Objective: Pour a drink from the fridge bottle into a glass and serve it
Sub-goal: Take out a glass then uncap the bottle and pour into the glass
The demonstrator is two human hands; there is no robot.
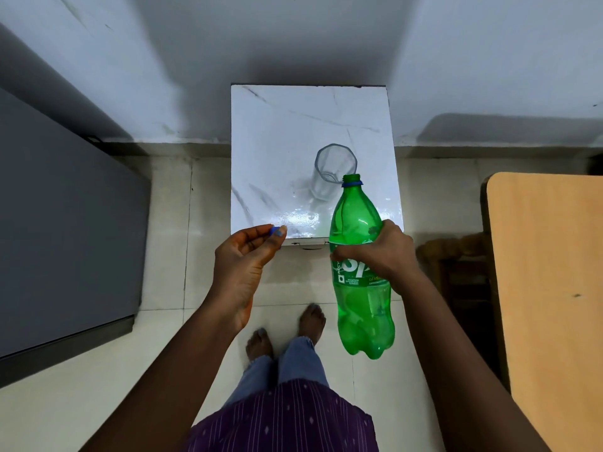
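- Head view: pale tiled floor, white wall, grey fridge at left, wooden table at right.
- White marble-look stand in centre; empty clear glass upright on it, toward its right-front part.
- Right hand wrapped round green bottle at label, bottle off the stand, neck open, blue ring on it, mouth just beside glass.
- Label: partial white letters, "RECY..." at side, "LEM..." in yellow; rest too small to read.
- Left hand pinches blue cap w/ thumb + fingertips, over stand's front edge.
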